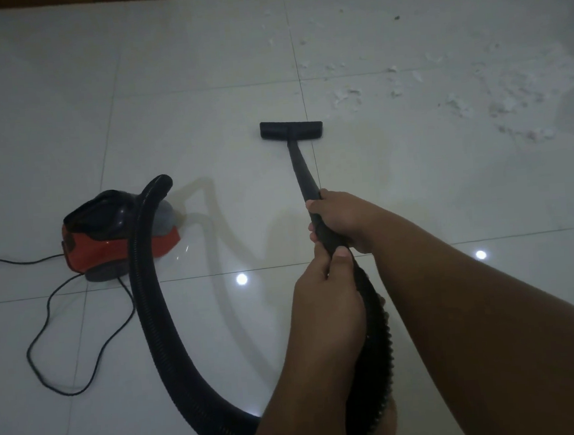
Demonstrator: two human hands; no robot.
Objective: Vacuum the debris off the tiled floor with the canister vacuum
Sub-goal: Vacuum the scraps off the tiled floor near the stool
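Centrally, the fingers of the right hand (342, 221) are clamped round the black wand (300, 168), and the left hand (326, 293) grips the ribbed hose (147, 297) just behind it, thumb on top. The nozzle (290, 129) lies flat on the tiled floor (198, 69), ahead of both hands. White debris (458, 101) is scattered beyond and right of the nozzle, and the red canister vacuum (115, 231) stands to its near left.

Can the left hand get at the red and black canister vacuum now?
Probably not at once: the left hand grips the black ribbed hose behind the right hand on the black wand, and the red and black canister vacuum sits apart on the white tiled floor, beyond the hose's arc.
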